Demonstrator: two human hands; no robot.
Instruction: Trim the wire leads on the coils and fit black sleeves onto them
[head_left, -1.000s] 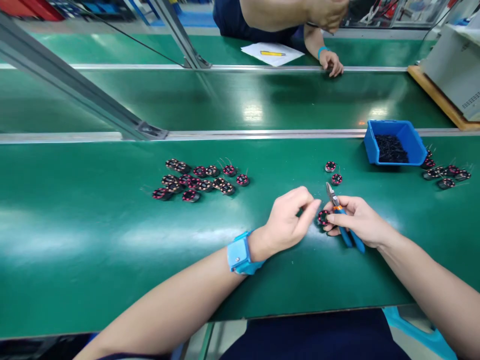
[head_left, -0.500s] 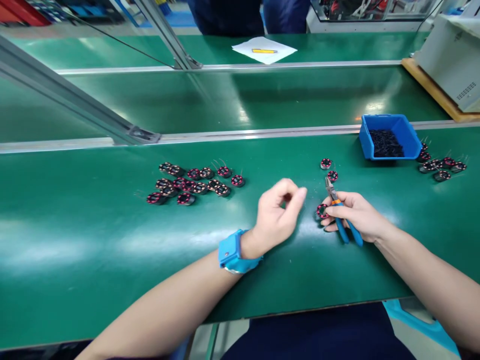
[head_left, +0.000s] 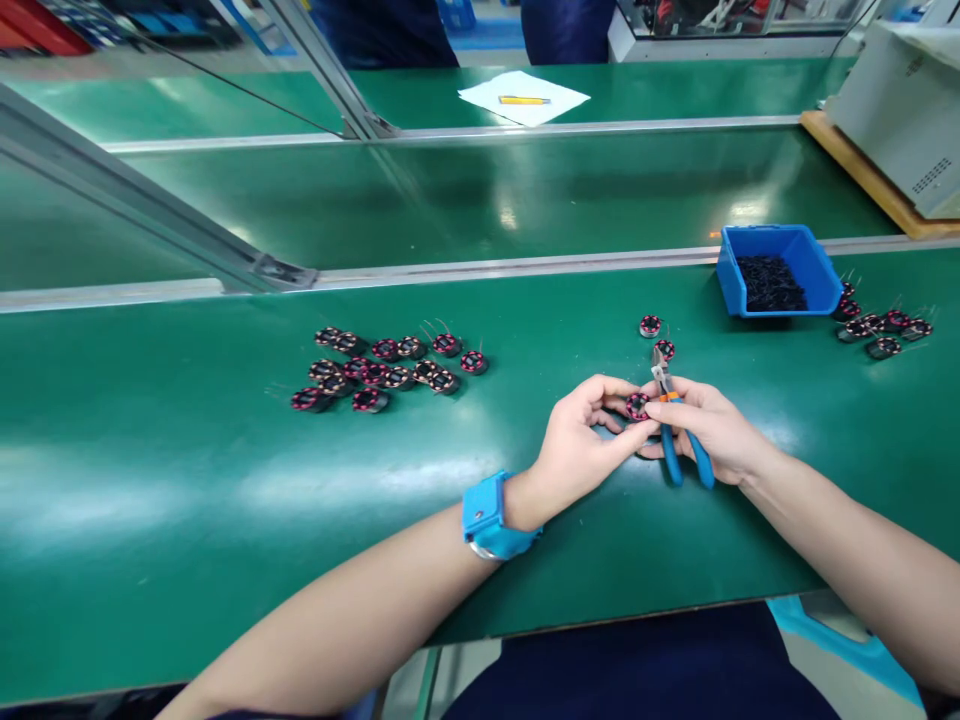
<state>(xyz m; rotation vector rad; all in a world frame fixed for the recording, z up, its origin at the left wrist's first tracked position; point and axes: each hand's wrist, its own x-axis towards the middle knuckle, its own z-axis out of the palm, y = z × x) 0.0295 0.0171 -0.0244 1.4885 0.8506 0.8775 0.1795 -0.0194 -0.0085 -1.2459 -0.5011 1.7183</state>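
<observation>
My right hand (head_left: pixel 701 425) holds blue-handled cutting pliers (head_left: pixel 670 410), with their jaws pointing away from me. Between its thumb and fingers it also grips a small round motor stator (head_left: pixel 637 405) with red and black windings. From the left, my left hand (head_left: pixel 589 430), with a blue band on its wrist, has its thumb and fingertips closed around the same stator. Just beyond the plier jaws lies a stator (head_left: pixel 664 350) on the green table, and another stator (head_left: pixel 650 326) sits a little farther back.
Several stators (head_left: pixel 375 373) with thin wire ends lie grouped at left. A blue bin (head_left: pixel 821 285) of small black pieces stands at back right, beside more stators (head_left: pixel 883 347). A metal rail (head_left: pixel 487 270) runs behind; a person stands across the bench.
My left hand has moved right and taken hold of the stator at my right hand. The stator has risen slightly, and the pliers have shifted a little left. The person opposite has shifted.
</observation>
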